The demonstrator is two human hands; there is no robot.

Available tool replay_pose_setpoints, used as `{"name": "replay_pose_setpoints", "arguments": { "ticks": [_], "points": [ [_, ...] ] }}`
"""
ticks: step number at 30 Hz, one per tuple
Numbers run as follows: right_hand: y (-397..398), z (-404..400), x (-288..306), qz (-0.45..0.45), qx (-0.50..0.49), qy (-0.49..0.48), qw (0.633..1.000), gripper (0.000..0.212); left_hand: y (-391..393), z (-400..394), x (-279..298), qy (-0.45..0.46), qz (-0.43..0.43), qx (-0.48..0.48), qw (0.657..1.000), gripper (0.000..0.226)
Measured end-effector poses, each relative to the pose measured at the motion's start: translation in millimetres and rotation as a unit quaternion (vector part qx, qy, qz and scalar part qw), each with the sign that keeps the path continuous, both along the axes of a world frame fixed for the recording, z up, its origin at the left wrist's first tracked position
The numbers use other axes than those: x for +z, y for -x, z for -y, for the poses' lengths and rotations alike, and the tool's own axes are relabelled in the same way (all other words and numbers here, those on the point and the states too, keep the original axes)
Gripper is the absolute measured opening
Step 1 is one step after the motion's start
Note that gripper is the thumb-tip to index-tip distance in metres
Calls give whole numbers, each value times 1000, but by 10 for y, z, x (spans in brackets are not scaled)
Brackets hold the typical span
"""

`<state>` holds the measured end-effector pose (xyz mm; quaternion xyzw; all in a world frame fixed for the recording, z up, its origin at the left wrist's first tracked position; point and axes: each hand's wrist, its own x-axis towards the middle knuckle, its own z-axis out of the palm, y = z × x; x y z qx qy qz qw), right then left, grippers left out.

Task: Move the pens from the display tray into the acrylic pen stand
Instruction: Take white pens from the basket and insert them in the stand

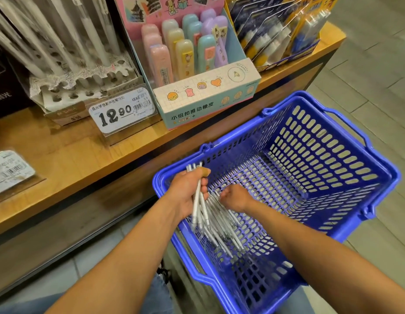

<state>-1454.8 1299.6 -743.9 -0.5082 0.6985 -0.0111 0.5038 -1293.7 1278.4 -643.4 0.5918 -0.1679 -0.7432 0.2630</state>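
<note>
A blue plastic basket [333, 159] sits below the shelf with several white pens [222, 225] lying in its near left corner. My left hand [188, 191] grips a bundle of white pens [198, 200] over the basket's left rim. Just right of it, my right hand [235, 197] reaches down into the pile, fingers curled on the pens there. On the wooden shelf at the upper left stands the clear acrylic pen stand [79, 87], its perforated base holding a few white pens [38, 46] upright and tilted.
A price tag reading 12.90 [122, 109] stands before the pen stand. A pastel eraser display box [206, 94] is on the wooden shelf [72, 155] beside it, and packaged stationery [276, 30] fills the far right. Grey tiled floor lies right of the basket.
</note>
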Motion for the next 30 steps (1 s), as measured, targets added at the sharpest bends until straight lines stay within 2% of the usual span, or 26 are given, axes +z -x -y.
{"name": "replay_pose_setpoints", "arguments": {
  "ticks": [2, 3, 7, 13, 18, 21, 24, 25, 26, 28, 30],
  "points": [
    [-83, -56, -280, -105, 116, -16, 988, 36, -1, 3, -19, -2, -2, -1, 1000, 13],
    [-115, -95, -387, -132, 141, -18, 981, 38, -4, 2, -25, -2, -2, -3, 1000, 12],
    [-208, -156, -537, -196, 179, 9, 964, 25, -21, 5, -31, -1, -8, -8, 1000, 11],
    [-235, -143, -581, -248, 219, 33, 943, 22, -25, 1, -48, -4, -6, -13, 1000, 12],
    [-283, -135, -575, -242, 188, 10, 952, 23, -45, 3, -47, -10, -12, -15, 1000, 9],
    [-276, -103, -498, -200, 157, -1, 967, 26, -39, 3, -49, -7, -6, -15, 1000, 10],
    [-162, -2, -372, -116, 100, 13, 988, 24, -21, 5, -59, -4, 1, -7, 1000, 11],
    [-102, 35, -299, -83, 74, 21, 994, 30, -15, 4, -66, -5, -1, -5, 1000, 11],
    [-43, 71, -205, -49, 41, 24, 998, 33, -16, 5, -70, -6, -1, -3, 1000, 10],
    [53, 101, 47, 44, -40, 16, 998, 26, -19, 5, -76, -7, 5, -5, 1000, 11],
    [108, 88, 341, 162, -96, 5, 982, 16, -17, 4, -79, -8, 14, -8, 1000, 13]
  ]
}}
